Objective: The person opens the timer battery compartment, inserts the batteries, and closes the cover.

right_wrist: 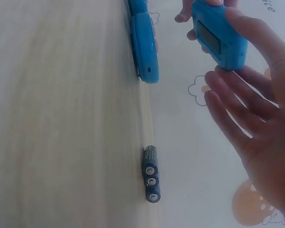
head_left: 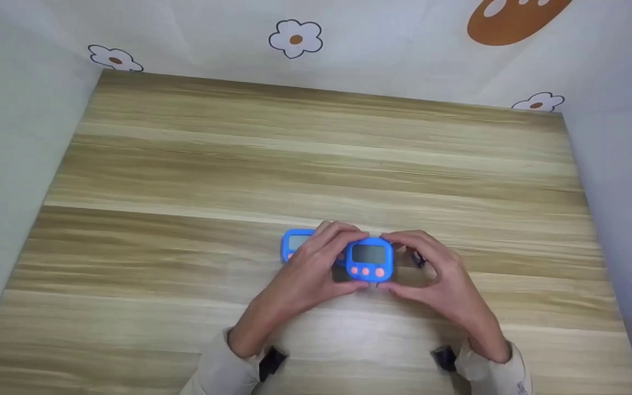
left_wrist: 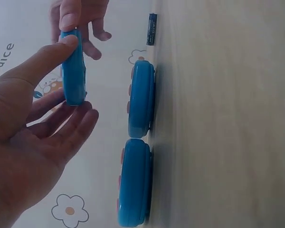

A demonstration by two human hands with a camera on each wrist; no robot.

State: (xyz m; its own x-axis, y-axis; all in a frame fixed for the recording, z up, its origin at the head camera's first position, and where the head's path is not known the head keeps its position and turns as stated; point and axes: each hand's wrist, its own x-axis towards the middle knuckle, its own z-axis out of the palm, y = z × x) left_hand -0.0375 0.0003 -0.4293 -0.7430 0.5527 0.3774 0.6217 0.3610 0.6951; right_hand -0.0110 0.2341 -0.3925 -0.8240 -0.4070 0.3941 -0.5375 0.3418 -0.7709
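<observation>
A blue digital timer (head_left: pixel 369 254) with a grey display and three pinkish buttons is held above the table, its display facing up. My left hand (head_left: pixel 308 269) pinches its left part, thumb on the near edge and fingers on the far edge. From the other side my right hand (head_left: pixel 447 277) grips its right part the same way. Below, two similar blue timers, one nearer (left_wrist: pixel 134 183) and one farther (left_wrist: pixel 141 99), lie end to end on the table in the left wrist view. In the head view my left hand partly covers them.
Three dark batteries (right_wrist: pixel 151 171) lie side by side on the table under my right hand. The wood-grain table (head_left: pixel 316 159) is bounded by a flower-printed backdrop (head_left: pixel 217 38) at the back and pale panels at both sides.
</observation>
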